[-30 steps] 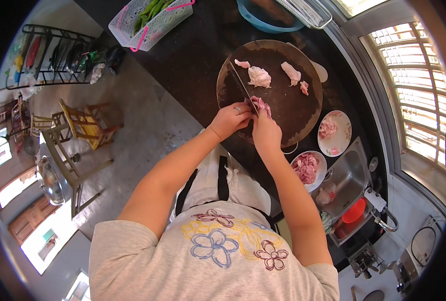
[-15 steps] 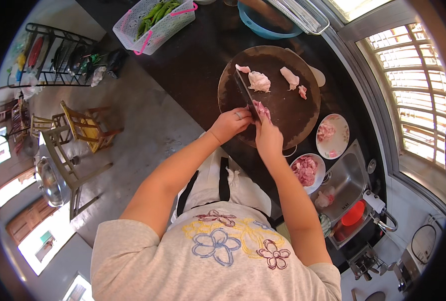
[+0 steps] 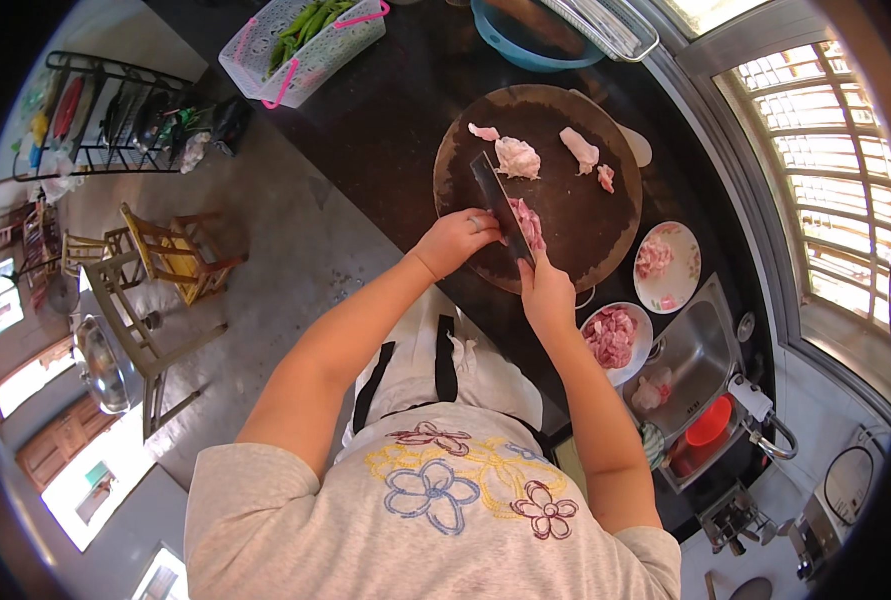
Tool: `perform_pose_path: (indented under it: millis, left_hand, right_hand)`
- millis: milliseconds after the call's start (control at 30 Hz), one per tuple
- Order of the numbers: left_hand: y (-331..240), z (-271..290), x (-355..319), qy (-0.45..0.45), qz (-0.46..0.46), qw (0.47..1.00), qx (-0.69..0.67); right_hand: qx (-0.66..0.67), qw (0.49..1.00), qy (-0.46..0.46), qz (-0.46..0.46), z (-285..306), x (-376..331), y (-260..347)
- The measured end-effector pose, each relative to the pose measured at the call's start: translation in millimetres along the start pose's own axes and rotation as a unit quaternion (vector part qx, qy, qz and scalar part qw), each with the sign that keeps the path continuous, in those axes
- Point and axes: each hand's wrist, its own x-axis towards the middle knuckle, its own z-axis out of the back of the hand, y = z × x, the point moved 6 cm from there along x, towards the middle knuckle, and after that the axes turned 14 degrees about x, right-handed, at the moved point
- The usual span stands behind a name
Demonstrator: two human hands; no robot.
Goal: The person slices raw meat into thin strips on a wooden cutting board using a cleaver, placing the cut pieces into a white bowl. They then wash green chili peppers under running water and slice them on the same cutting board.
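While my right fingers [image 3: 542,274] grip the knife [image 3: 499,203], left fingers' [image 3: 486,237] hold unclear, I'd pin the likely slick meat's [image 3: 529,224] end toward the board's [image 3: 593,225] near edge.

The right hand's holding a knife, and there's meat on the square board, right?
Not quite: the head view shows the board is round. The right hand is holding a knife, and there is meat on the board.

Before me the dark counter [image 3: 365,160] carries the round board [image 3: 577,215]. Also on it stand the white basket [image 3: 327,62], beyond and to my left, the blue basin [image 3: 540,62] farther off, and, to my right, the plate [image 3: 683,264] and bowl [image 3: 644,337].
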Motion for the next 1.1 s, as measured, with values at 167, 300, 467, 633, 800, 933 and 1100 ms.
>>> perform_pose_path:
  millis: [167, 300, 467, 633, 800, 933, 1100]
  left_hand:
    - [2.1, -0.5, -0.1, 0.021, 0.023, 0.999, -0.014]
    - [4.1, -0.2, 2.0, 0.004, 0.009, 1.000, -0.018]
    - [5.3, -1.5, 2.0, 0.010, 0.008, 1.000, -0.013]
    - [5.3, 0.3, 1.1, 0.013, 0.028, 0.999, -0.018]
    - [1.8, 1.1, 2.0, -0.008, 0.030, 0.999, -0.029]
    - [-1.5, 3.9, 4.7, 0.009, 0.015, 0.999, -0.028]
    - [0.2, 6.9, 3.4, 0.039, 0.010, 0.999, -0.030]
  right_hand:
    - [0.010, 1.000, 0.017, -0.021, 8.8, -19.2, -7.2]
    - [0.006, 0.999, 0.033, -0.035, -5.0, -2.1, -8.4]
    - [0.039, 0.998, -0.030, 0.034, -19.4, 34.3, 5.8]
    - [0.031, 0.998, 0.026, -0.048, -4.7, -11.6, -4.0]
    - [-0.013, 0.999, 0.004, -0.033, -18.8, 1.3, -4.5]
    - [0.023, 0.999, -0.024, 0.001, -16.2, 26.3, 5.1]
    - [0.163, 0.982, -0.078, -0.062, 2.3, -1.8, -26.8]
